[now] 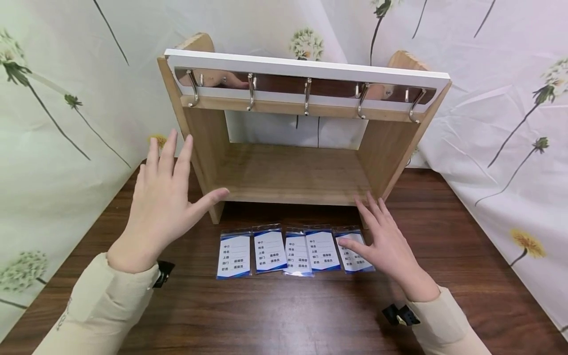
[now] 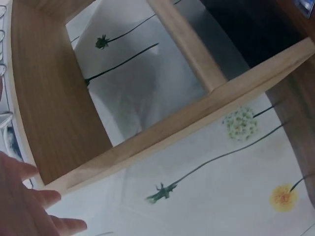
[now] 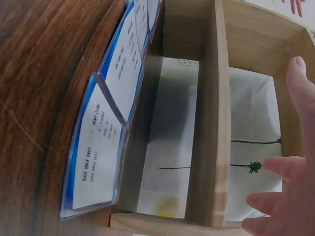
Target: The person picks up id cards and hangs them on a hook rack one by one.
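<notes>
A wooden shelf rack point(image 1: 293, 172) stands upright on the table, with a white board point(image 1: 306, 63) and several metal hooks point(image 1: 307, 96) along its top front. My left hand point(image 1: 161, 202) is raised at the rack's left side, fingers spread and holding nothing. On the other side, my right hand point(image 1: 388, 246) hovers with spread fingers over the rightmost badge point(image 1: 355, 259), partly covering it; whether it touches is hard to tell. Several blue-and-white name badges point(image 1: 233, 254) in transparent sleeves lie in a row before the rack. Two in the middle overlap. The right wrist view shows badges point(image 3: 96, 152) beside the rack.
The dark brown wooden table point(image 1: 275, 315) extends around the rack. Behind and at both sides hangs a pale cloth point(image 1: 501, 108) printed with dandelions. Black straps point(image 1: 164, 273) show at the cuffs of the light sleeves point(image 1: 102, 296).
</notes>
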{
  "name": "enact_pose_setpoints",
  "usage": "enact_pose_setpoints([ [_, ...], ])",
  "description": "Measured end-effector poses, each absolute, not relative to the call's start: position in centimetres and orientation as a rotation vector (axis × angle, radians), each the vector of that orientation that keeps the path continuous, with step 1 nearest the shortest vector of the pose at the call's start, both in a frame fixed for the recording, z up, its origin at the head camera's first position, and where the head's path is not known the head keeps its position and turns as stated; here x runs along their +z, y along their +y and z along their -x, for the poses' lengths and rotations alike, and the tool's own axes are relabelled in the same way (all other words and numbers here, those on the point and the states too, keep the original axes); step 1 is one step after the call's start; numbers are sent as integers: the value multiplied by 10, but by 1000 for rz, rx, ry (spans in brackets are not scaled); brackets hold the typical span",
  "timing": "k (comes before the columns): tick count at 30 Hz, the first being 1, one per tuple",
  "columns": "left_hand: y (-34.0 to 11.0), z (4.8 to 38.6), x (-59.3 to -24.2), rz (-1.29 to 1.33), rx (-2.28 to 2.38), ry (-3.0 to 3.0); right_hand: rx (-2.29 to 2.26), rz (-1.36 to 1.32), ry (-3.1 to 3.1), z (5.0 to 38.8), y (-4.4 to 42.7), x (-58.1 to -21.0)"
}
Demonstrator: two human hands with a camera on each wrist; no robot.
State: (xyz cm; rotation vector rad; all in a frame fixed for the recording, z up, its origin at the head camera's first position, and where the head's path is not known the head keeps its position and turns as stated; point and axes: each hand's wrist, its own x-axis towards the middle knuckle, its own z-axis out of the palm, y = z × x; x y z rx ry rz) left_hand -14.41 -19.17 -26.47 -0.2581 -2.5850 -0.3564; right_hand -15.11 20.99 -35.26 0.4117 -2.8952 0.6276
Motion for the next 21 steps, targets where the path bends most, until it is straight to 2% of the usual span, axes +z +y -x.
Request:
enact_pose_setpoints([
  [21, -199, 166, -217, 338, -753, -2331, 959, -372, -2726, 151, 217, -367],
])
